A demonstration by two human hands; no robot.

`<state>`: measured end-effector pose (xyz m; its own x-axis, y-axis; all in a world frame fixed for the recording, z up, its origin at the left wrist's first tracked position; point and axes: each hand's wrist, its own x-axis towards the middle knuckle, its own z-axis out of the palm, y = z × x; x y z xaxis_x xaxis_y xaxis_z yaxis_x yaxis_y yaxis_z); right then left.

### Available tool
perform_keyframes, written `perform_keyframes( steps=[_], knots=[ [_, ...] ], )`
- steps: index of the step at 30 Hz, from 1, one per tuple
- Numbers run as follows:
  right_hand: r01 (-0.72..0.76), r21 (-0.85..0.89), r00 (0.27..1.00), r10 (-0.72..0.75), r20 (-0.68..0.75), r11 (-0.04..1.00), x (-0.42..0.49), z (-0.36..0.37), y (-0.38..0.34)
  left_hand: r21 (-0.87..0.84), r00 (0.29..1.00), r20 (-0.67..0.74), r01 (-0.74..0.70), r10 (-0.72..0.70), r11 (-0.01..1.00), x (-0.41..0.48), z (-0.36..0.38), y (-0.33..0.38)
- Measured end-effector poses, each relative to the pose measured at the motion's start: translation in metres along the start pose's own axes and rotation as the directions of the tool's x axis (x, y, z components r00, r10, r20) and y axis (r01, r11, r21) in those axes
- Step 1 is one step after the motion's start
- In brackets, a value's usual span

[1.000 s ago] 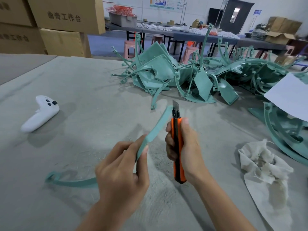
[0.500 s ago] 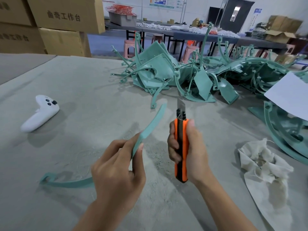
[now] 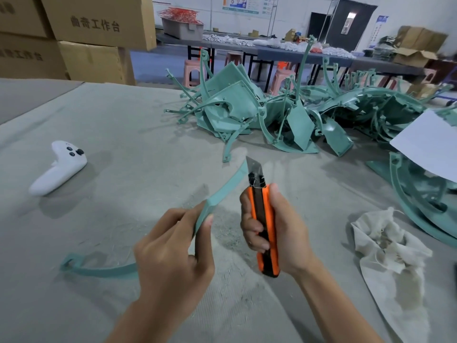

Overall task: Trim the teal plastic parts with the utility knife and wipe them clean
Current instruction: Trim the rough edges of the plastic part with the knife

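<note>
Now both hands sit low near the table's [image 3: 123, 125] near edge, a gap btwn them. L hand [image 3: 173, 246], back toward the camera, pinches the curved teal strip [image 3: 225, 186] btwn thumb and curled fingers. The strip's upper end rises up and right. Its hooked lower end reaches left, low over the table. R hand [image 3: 274, 233] is fisted round the orange utility knife [image 3: 258, 201], handle upright, blade [image 3: 252, 167] out and pointing away. The blade is just beside the strip's upper end; can't tell if they touch. Pile of teal parts [image 3: 247, 112] lies along the far edge, w/ more at the right edge under a white sheet [image 3: 430, 144]. Crumpled cloth [image 3: 385, 246] lies right of R hand, white controller [image 3: 59, 167] toward the left edge.
</note>
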<state>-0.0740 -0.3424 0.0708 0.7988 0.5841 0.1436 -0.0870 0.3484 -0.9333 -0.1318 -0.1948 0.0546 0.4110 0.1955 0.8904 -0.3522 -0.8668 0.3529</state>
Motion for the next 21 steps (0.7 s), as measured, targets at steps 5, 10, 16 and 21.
perform_keyframes(
  steps=[5, 10, 16, 21],
  knots=[
    [0.097, -0.167, 0.954, -0.139, -0.265, 0.981, 0.006, 0.001, 0.002, 0.005, 1.000, -0.009, -0.015, 0.015, 1.000, -0.001, 0.001, 0.003],
    [0.135, -0.397, 0.945, -0.239, -0.225, 0.908, -0.004, 0.018, 0.010, 0.051, 0.999, -0.029, -0.016, 0.017, 0.999, 0.000, 0.001, -0.001],
    [0.264, -0.337, 0.963, -0.264, 0.046, 0.904, -0.018, 0.038, 0.007, 0.081, 0.999, -0.045, -0.021, 0.024, 0.997, 0.005, 0.000, -0.010],
    [0.079, -0.401, 0.898, -0.240, -0.369, 0.913, 0.002, 0.022, 0.004, 0.094, 0.998, -0.033, -0.050, 0.053, 0.994, 0.001, 0.004, -0.012]
  ],
)
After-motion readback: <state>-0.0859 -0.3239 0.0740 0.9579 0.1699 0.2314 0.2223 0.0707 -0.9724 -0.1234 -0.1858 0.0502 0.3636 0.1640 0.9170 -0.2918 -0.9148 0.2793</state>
